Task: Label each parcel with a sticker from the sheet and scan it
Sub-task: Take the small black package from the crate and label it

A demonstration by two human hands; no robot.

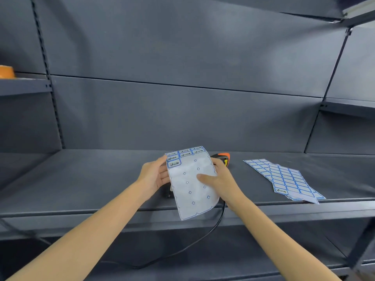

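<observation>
Grey metal shelf under both hands' grip on sticker sheet, spare sheets right

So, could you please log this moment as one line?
left hand: holds sticker sheet | right hand: holds sheet | scanner: behind, on shelf

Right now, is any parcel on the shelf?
No: the shelf shows only spare sticker sheets and a scanner behind the held sheet.
</observation>
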